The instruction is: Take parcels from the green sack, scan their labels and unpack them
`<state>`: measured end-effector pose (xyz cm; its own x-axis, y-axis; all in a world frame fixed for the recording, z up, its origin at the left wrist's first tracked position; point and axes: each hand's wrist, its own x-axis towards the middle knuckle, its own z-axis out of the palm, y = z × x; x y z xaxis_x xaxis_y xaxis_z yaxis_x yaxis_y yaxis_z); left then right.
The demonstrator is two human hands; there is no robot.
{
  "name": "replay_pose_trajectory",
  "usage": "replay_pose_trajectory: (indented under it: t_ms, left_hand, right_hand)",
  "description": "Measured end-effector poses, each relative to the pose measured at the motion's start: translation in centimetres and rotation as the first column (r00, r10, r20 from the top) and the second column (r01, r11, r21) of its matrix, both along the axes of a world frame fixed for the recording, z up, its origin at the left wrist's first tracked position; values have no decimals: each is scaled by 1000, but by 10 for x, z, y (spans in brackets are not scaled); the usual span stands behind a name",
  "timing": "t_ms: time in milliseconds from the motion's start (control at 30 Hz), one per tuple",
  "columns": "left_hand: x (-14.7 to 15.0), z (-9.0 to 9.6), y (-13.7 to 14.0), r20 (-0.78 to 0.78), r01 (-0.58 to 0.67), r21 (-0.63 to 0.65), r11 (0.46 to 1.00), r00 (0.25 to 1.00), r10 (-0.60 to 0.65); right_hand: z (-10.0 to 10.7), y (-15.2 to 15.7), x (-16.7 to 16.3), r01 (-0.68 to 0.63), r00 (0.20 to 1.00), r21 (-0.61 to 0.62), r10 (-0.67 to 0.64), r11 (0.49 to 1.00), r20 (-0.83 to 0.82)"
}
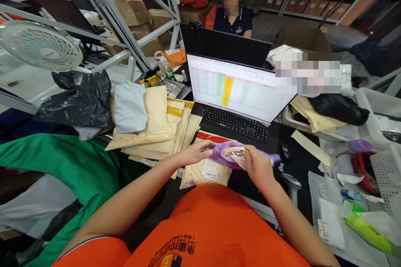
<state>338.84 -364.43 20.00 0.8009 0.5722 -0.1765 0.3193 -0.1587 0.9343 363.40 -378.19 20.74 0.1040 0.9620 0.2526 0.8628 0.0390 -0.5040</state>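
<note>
Over the desk I have a purple plastic bag (221,152) with a pale patch marked in dark handwriting. My right hand (259,166) is closed on its right part, thumb and fingers pinching the pale patch, and a purple end sticks out beyond the hand. At the bag's left end my left hand (202,151) has its fingers curled against the plastic. Below both hands lies a cream padded envelope (196,174) with a red strip and a white barcode label. A black keyboard (235,123) is just beyond the bag.
A monitor (234,87) showing a spreadsheet stands ahead, with a person (233,21) behind it. Stacked padded envelopes (156,121) lie left. To the right are a mouse (285,151), a barcode scanner (292,184) and white baskets (387,171). A fan (42,46) stands far left.
</note>
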Motion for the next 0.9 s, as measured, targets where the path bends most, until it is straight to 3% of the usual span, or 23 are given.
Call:
replay_pose_trajectory:
  t_ms: [67, 167, 233, 367, 533, 600, 767, 900]
  left_hand:
    - [-13, -10, -3, 54, -91, 34, 995, 995, 89]
    - [-33, -25, -8, -27, -292, 23, 956, 956, 292]
    - [-42, -28, -13, -25, -363, 17, 932, 932, 363]
    - [-46, -15, -29, 101, -476, 89, 875, 878, 468]
    - [-46, 5, -43, 179, -602, 238, 762, 798, 575]
    - [-50, 10, -45, 202, -636, 266, 724, 772, 603]
    - [-61, 16, -46, 190, -612, 254, 749, 791, 582]
    - [-60, 6, -40, 152, -594, 207, 778, 805, 574]
  right_hand:
    - [0, 1, -1, 88, 991, 50, -82, 995, -108]
    - [3, 2, -1, 224, 944, 46, -205, 974, -259]
    - [5, 2, -2, 254, 910, 35, -226, 967, -348]
    - [13, 5, -8, 198, 850, 9, -167, 980, -499]
    - [29, 3, -20, -17, 862, 25, 28, 1000, -507]
    - [37, 0, -22, -36, 848, 61, 62, 998, -526]
    - [48, -6, -18, 70, 823, 30, -41, 997, -566]
    - [37, -4, -9, 108, 799, -69, -128, 992, -588]
